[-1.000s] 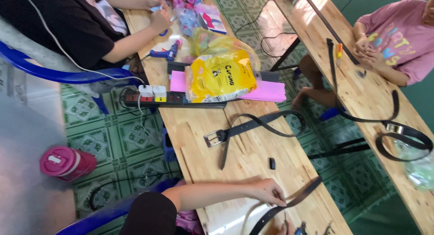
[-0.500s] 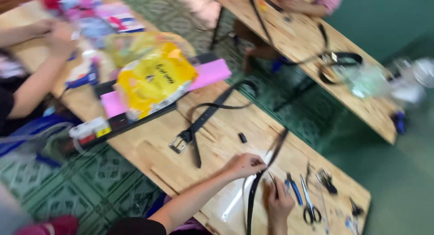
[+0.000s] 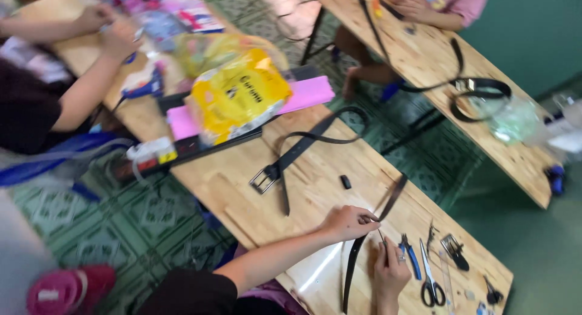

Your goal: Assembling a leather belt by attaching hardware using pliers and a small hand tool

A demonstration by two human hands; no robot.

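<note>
**A:** Why is the left hand [image 3: 348, 223] lying on the strap [image 3: 371, 235] like that?

**B:** It reads as a hold-down. The fingers [image 3: 368, 218] are pinched narrow on the strap's edge about midway along it, pressing it flat to the counter [image 3: 242, 194] so it cannot slide. The strap itself runs slantwise across the near end of the counter, one end up toward the far edge, the other down toward the person's body.

**A:** And the right hand [image 3: 390, 272]?

**B:** Just beside the strap, fingers closed round a thin pointed tool [image 3: 382, 237] with its tip at the strap, close to the left fingertips. What kind of tool it is, I cannot tell; it is too small and blurred.

**A:** The other tools are all on one side.

**B:** Yes, blue pliers [image 3: 411, 256] and scissors [image 3: 429, 278] lie to the right of that hand, within easy reach, apart from the strap. A second belt [image 3: 297, 151] with a metal buckle [image 3: 263, 179] lies further up the counter, untouched, with a small black loop [image 3: 345, 182] near it.

**A:** What has changed from half a second back?

**B:** Mostly the view: it has swung, so the yellow bag [image 3: 239, 97] and pink sheet [image 3: 306, 92] sit higher left and sharper. Both hands are on the strap as before, in much the same hold. A second ago only the left hand showed clearly on it.
</note>
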